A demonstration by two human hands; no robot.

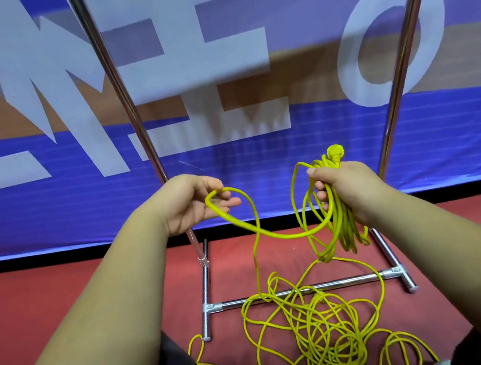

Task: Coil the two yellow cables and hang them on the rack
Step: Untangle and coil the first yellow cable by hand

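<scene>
Fingers (pixel 320 195) closed: right hand (pixel 347 192) clamps coiled bundle (pixel 346 228), left hand (pixel 191 203) pinches yellow cable (pixel 274 236), judged limp, light; regrip near bundle.

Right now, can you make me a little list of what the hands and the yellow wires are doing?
left hand: holds a loop of yellow cable
right hand: grips a coil of cable, plug sticking up on top
floor: red, with a loose cable tangle on it
rack: shiny metal, no cable hung on the parts in view
behind: blue banner
</scene>
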